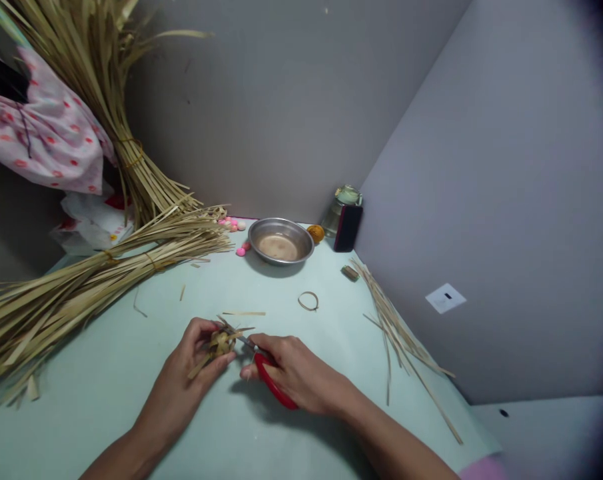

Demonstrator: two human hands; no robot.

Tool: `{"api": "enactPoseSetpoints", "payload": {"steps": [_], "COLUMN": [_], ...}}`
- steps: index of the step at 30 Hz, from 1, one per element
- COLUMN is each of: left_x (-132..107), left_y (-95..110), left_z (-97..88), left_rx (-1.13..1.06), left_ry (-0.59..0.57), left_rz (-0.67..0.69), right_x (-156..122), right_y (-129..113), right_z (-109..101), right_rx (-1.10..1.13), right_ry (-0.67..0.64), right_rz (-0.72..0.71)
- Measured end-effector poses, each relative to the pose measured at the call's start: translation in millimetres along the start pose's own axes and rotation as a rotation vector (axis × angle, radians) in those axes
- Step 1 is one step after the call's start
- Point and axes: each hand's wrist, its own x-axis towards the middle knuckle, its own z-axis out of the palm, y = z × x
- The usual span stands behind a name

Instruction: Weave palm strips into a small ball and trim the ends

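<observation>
Straw-coloured piece: a small woven knot of dried leaf strips (222,343), loose ends sticking out on several sides, held just above the pale green surface (131,373) near its front edge.
Left hand: the left hand (194,363) is curled around the knot, thumb and fingertips pinching it from the left and below; fingers nearly closed on it.
Right hand: the right hand (291,373) is wrapped through the handles of the red-handled scissors (268,377), fingers closed on them; the blades point left and meet the knot's right side. Whether the blades are parted or shut I cannot tell.
Trimming well: as I judge it, the cut goes cleanest with the knot pinched firmly, one stray end offered at a time, and the blade tips kept near the weave without nicking it; left fingertips should sit clear of the blade line.
Risk: a loose pinch could let the weave slacken or turn.
Nearby: a cut strip (244,313) and a small strip ring (308,301) lie just beyond the hands.
Further back: a metal bowl (280,241), pink beads (241,251), a glass jar (342,207).
Stock: tied leaf bundles (81,287) on the left, thin strips (396,327) along the right edge.
</observation>
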Motion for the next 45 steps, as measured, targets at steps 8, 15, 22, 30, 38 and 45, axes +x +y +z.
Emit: {"api": "enactPoseSetpoints", "payload": {"steps": [8, 15, 22, 30, 38, 45], "left_x": [-1.3, -3.9, -6.9, -3.1, -1.1, -0.1], "left_y": [1.6, 8.5, 0.2, 4.4, 3.8, 1.5], "left_z": [1.8, 1.8, 5.3, 2.4, 3.7, -1.3], "left_rx": [0.009, 0.037, 0.11, 0.023, 0.013, 0.023], "left_ry": [0.01, 0.043, 0.054, 0.073, 0.066, 0.071], "left_rz": [-0.026, 0.003, 0.105, 0.015, -0.004, 0.082], "right_x": [-0.9, 1.1, 5.0, 2.8, -0.6, 5.9], "right_y": [3.3, 2.1, 4.2, 1.8, 1.7, 8.7], "right_z": [-4.2, -5.6, 10.4, 5.5, 0.6, 1.6], "right_rx": [0.074, 0.071, -0.215, -0.044, 0.077, 0.039], "right_ry": [-0.03, -0.053, 0.113, 0.076, -0.016, 0.02], "right_rz": [0.047, 0.033, 0.008, -0.01, 0.052, 0.043]}}
